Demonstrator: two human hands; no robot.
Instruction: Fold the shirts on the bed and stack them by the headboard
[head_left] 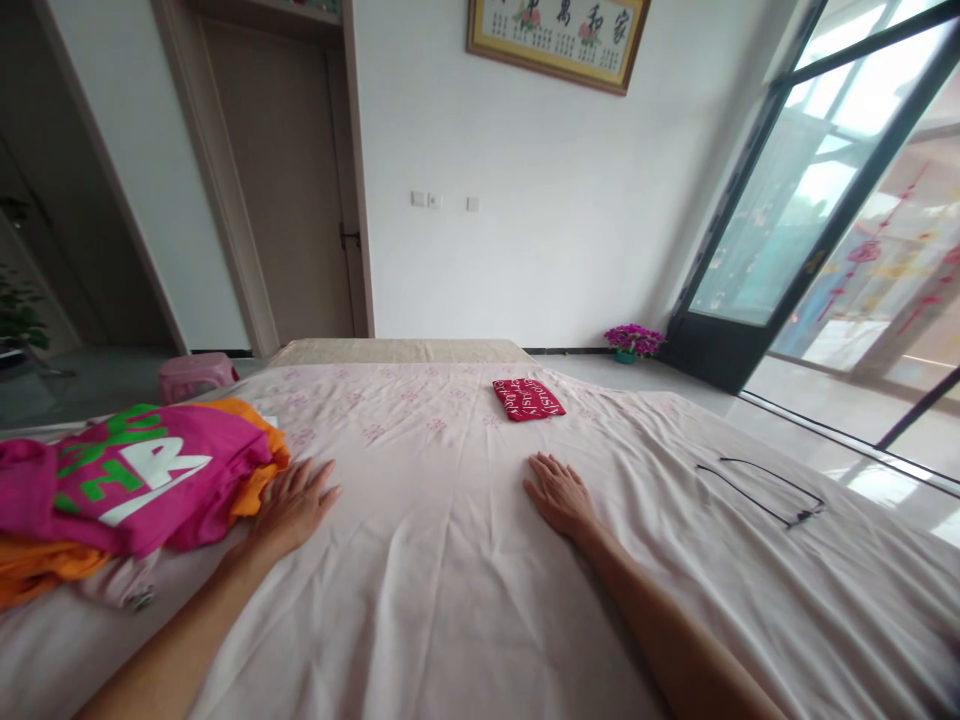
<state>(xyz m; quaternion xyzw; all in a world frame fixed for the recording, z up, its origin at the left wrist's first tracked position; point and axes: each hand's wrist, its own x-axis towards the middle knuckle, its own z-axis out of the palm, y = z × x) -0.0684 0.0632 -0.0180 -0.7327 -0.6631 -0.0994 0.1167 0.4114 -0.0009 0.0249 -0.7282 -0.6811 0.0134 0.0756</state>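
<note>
My left hand lies palm down on a pale pink sheet, its fingers outstretched and holding nothing. Just left of it, close to its edge, is a heap of clothes with a magenta garment on top, printed in green and white. Orange cloth shows from under the magenta one. My right hand also rests flat on the sheet, empty, fingers extended. Beyond its fingertips lies a folded red cloth with white lettering, apart from the hand.
A pair of eyeglasses lies on the sheet at the right. Past the sheet's far left stands a pink plastic stool. Purple flowers in a green pot sit on the floor by a dark-framed glass door.
</note>
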